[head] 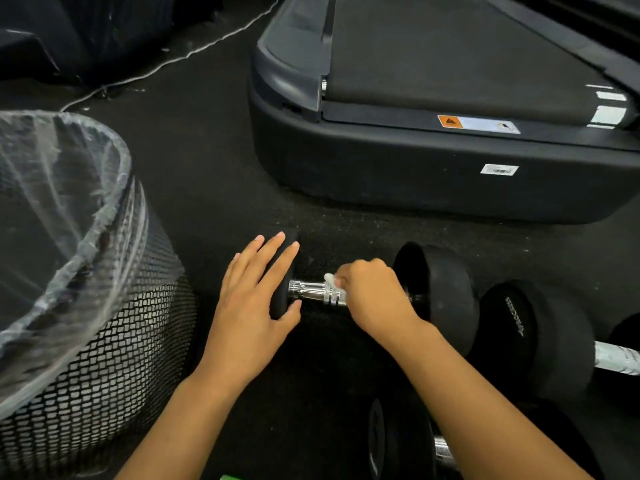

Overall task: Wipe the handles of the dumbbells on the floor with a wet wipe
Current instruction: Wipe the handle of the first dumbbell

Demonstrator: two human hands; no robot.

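Note:
A black dumbbell (pixel 446 292) with a chrome handle (pixel 313 292) lies on the dark floor in the middle of the head view. My left hand (pixel 252 303) rests flat, fingers straight, on its left weight head. My right hand (pixel 372 294) is curled round the handle's right part, gripping a white wet wipe (pixel 329 278) against it; only a small corner of the wipe shows. A second dumbbell (pixel 540 337) lies to the right, with a silver handle (pixel 616 358). A third dumbbell (pixel 398 441) lies at the bottom, partly hidden by my right forearm.
A black mesh waste bin (pixel 104 358) lined with a clear plastic bag stands at the left. The rear end of a treadmill (pixel 433 168) fills the upper right. A white cable (pixel 180 57) runs across the floor at the back. A green scrap (pixel 230 477) shows at the bottom edge.

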